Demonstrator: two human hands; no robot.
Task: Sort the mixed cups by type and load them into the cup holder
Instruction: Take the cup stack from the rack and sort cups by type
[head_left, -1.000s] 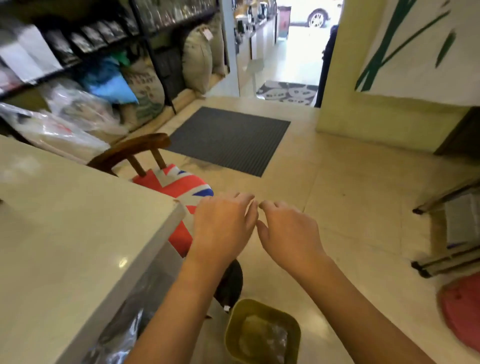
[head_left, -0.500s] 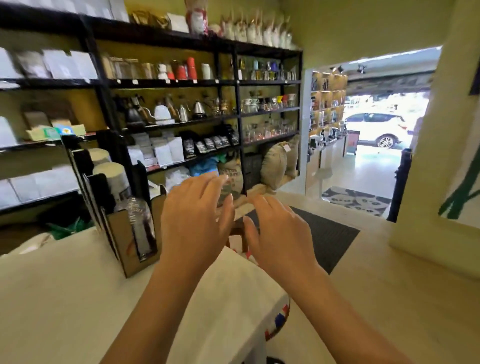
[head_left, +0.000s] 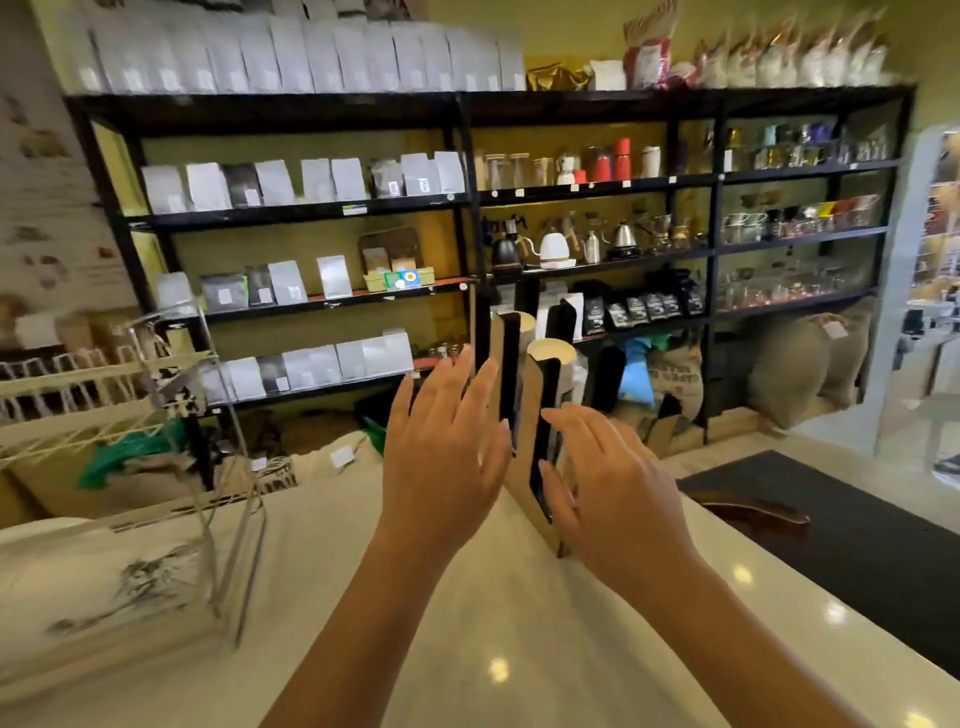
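Presently, the fingers (head_left: 470, 374) of the left hand (head_left: 441, 457) are spread and extended, grasping nothing; those of the right hand (head_left: 608, 478) are likewise splayed and empty. Both hands hover with palms facing away, either side of the near end of the cup holder (head_left: 524, 415), which stands on the counter (head_left: 467, 649) at twelve o'clock from the wrists. Whether the right fingertips touch the holder's black-edged panel cannot be told; they lie just beside it.

The holder is a brown cardboard rack with upright dividers. Paper cups (head_left: 550, 353) show their pale rims in at least two slots, beyond the hands. No loose cups are visible on the counter in this view.

At nine o'clock stands a clear acrylic stand (head_left: 208, 467), blurred. A black shelving unit (head_left: 467, 208) fills the background.

Assessment: the holder looks light and narrow-based. A push from one hand alone could tip or skid it on the glossy counter, spilling the stacked cups. Motion blur suggests the head is turning, so a misjudged reach is plausible.
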